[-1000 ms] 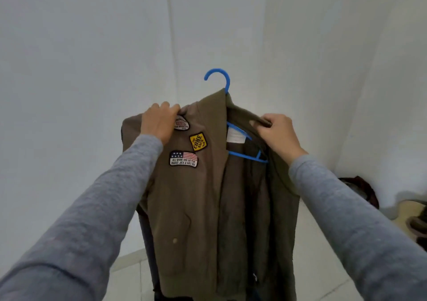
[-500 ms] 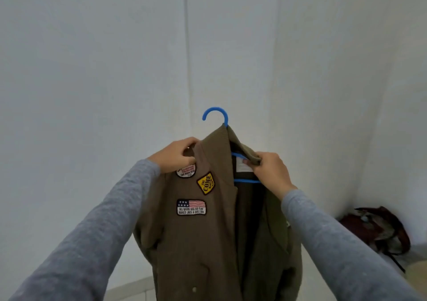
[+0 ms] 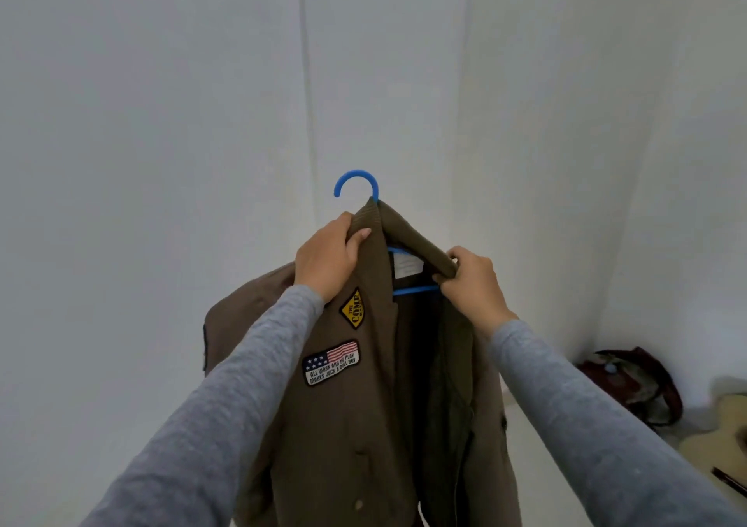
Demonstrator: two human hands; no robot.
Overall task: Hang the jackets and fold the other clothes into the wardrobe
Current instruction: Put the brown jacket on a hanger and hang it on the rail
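An olive-brown jacket (image 3: 355, 417) with a yellow diamond patch and a flag patch hangs on a blue plastic hanger (image 3: 356, 184), held up in front of me against white walls. My left hand (image 3: 327, 257) grips the left side of the ribbed collar near the hanger's neck. The right end of the collar is pinched by my right hand (image 3: 471, 280), beside the hanger's blue bar. The hanger's hook sticks up free above the collar, hooked on nothing. The jacket front hangs open, and its lower part runs out of view.
White walls meet in a corner straight ahead. On the floor at the lower right lies a dark red bag (image 3: 634, 385). Past it, part of a pale wooden guitar body (image 3: 723, 441) shows at the frame edge.
Both hands have slid inward and up along the jacket, from the shoulders to the collar. The view tilted up a second ago, and the jacket sits slightly higher in view than half a second ago.
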